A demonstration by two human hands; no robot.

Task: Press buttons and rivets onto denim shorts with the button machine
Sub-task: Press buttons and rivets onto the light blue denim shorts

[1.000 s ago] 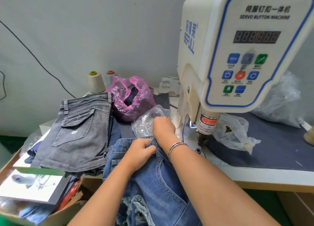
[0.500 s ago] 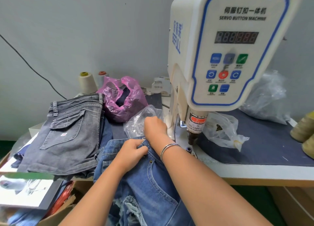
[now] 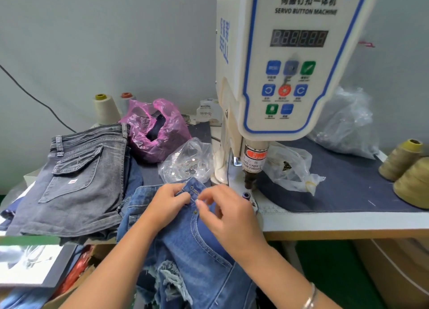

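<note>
The blue denim shorts (image 3: 192, 236) lie bunched at the near edge of the table (image 3: 325, 225), waistband end toward the servo button machine (image 3: 285, 62). The left hand (image 3: 167, 204) grips the waistband corner, fingers curled round the fold just beside the buttonhole. The right hand (image 3: 228, 210) hovers over the same corner with its fingers (image 3: 204, 198) drawn narrow, pinched at the tips; it may hold a small stud, but that is too small to tell. A rivet (image 3: 195, 212) already sits in the cloth just below those fingertips. What the next move turns on, I judge, is this: the lower die (image 3: 246, 195) stands just to the right of the right hand and beyond it, under the punch (image 3: 250, 181), so the waistband (its long axis running away toward the machine) must slide rightward and forward onto it. The right hand is the nearer one to the die. A clear bag of fasteners (image 3: 188, 164) rests just behind the shorts.
</note>
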